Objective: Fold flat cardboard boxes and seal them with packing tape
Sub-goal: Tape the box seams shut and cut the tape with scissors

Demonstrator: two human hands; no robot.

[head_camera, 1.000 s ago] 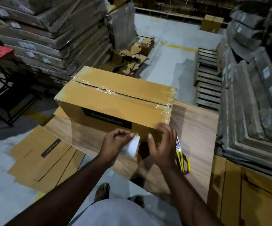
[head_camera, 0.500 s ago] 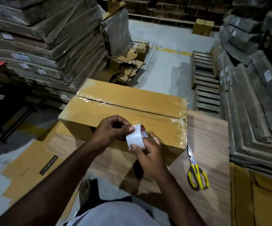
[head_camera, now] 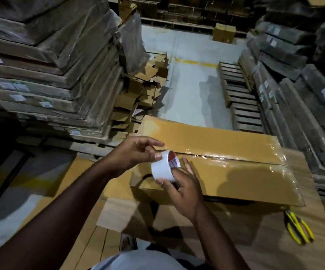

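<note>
The cardboard box (head_camera: 216, 162) sits on the wooden table (head_camera: 304, 240), its matte brown flaps folded shut and glossy, wrinkled tape along the centre seam. We judge this side sealed. Our right hand (head_camera: 183, 188) cradles the white tape roll (head_camera: 162, 169); our left hand (head_camera: 136, 151) pinches at its edge.

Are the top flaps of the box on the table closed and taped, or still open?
Closed and taped. The box has both top flaps lying flat, meeting at a centre seam under glossy clear tape that wraps over the right end.
</note>
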